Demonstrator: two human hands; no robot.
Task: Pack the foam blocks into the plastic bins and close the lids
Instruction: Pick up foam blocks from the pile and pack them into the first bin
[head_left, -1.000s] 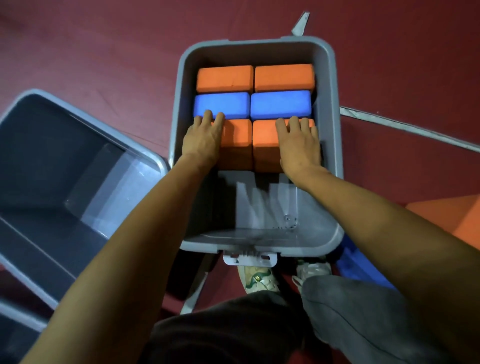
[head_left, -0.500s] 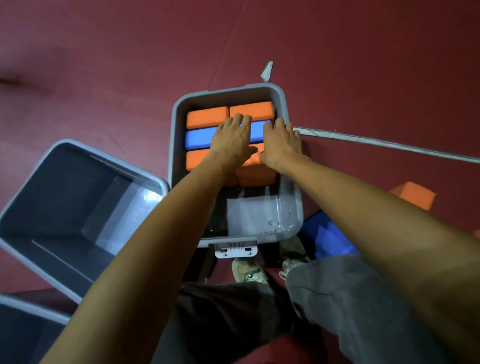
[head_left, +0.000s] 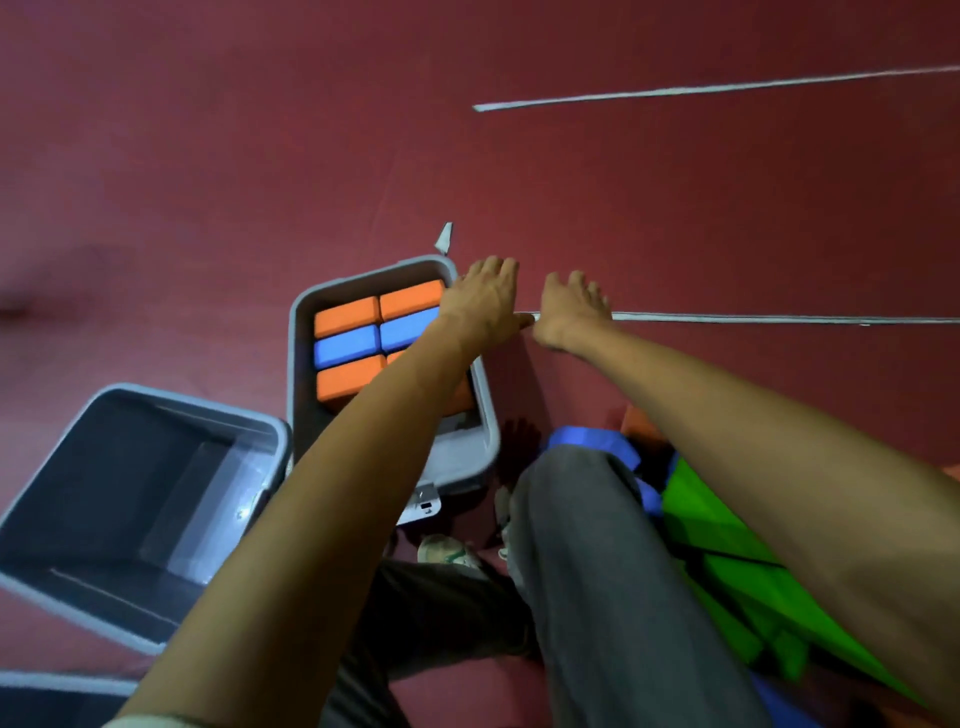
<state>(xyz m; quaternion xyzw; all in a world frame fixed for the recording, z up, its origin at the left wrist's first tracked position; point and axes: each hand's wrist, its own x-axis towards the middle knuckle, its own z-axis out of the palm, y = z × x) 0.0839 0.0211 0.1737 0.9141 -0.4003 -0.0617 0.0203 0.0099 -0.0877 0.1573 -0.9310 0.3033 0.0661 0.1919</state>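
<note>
Head view: left hand (head_left: 485, 301) and right hand (head_left: 569, 309), both spread and holding nothing, past half-filled bin (head_left: 304, 312) toward 1 o'clock. Risk: forearm nudging orange blocks (head_left: 345, 382).

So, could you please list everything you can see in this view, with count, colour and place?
Bin with blocks: one, grey, centre of the floor, lid off.
Orange foam blocks: four visible, in the far and near rows of that bin; the near right one is mostly hidden by the arm.
Blue foam blocks: two, in the middle row.
Empty bin: one, grey, left of the first.
Loose blocks: green, blue and orange pile at right; count unclear.
Floor: dark red, with pale tape lines.
Shoes: two, pale, below the bin.
Legs: grey trousers.
Left hand: open, over the bin's far right corner.
Right hand: open, above the floor beside the bin.
</note>
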